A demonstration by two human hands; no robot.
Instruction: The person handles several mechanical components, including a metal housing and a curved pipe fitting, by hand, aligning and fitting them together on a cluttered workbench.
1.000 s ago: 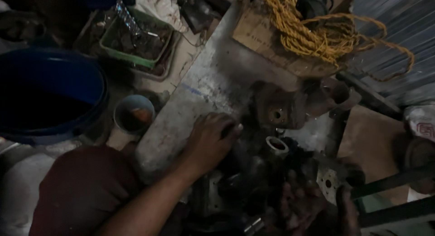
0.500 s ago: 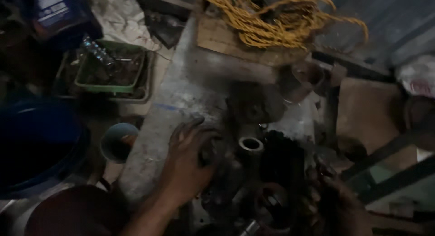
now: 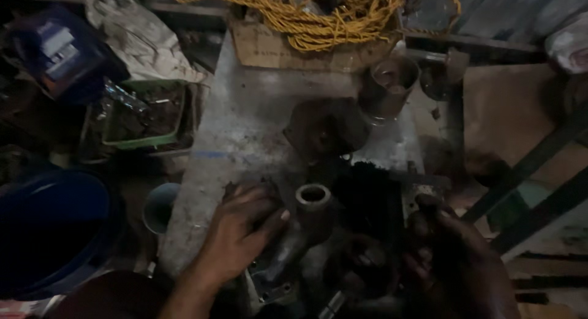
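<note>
The left hand (image 3: 242, 239) lies palm-down on a grimy metal casting (image 3: 288, 251), fingers curled round its body and the thumb tip pressed just below the pale open tube mouth (image 3: 313, 196) — a closed, holding grip. The casting's long axis runs from that upright mouth down and toward the person, so the mouth sits just right of and above the left thumb. The right hand (image 3: 453, 258) is dark with grease and partly cupped at the bench's right edge; whether it grasps anything cannot be told in this light. It stands apart from the casting, with a black mass of parts (image 3: 367, 202) between — the left hand is plainly the nearer. Farther out on the grey bench top (image 3: 245, 117) rest a dark rounded housing (image 3: 327, 126) and a rusty cup-shaped part (image 3: 392, 80). Yellow rope (image 3: 318, 13) is heaped on a cardboard box at the far end. Left of the bench stand a green tray (image 3: 144, 114) and a blue tub (image 3: 55, 227).
</note>
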